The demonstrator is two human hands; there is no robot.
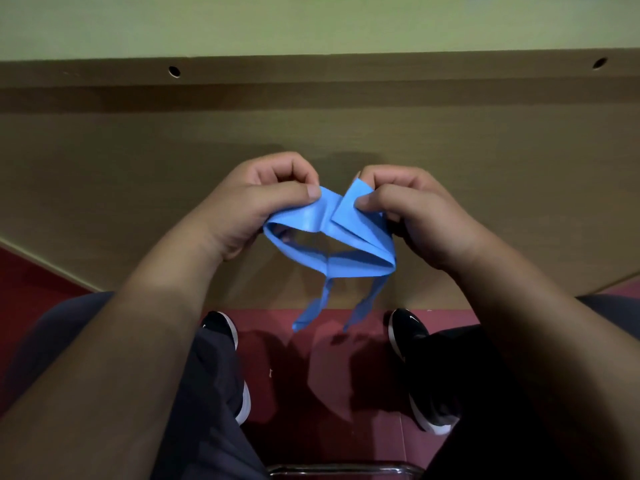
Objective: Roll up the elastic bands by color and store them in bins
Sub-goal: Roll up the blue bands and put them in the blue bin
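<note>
A blue elastic band (349,237) hangs in the air between my hands, folded over itself into a loose loop. My left hand (256,202) pinches its left part between thumb and curled fingers. My right hand (415,209) pinches a folded flap on the right part. Two loose ends of the band dangle down toward the floor. No bins show in this view.
A brown wooden panel (138,161) with two round holes stands in front of me, below a green wall (311,22). Beneath lie a red floor (311,375), my dark trousers and black shoes. A chair's metal edge (339,471) shows at the bottom.
</note>
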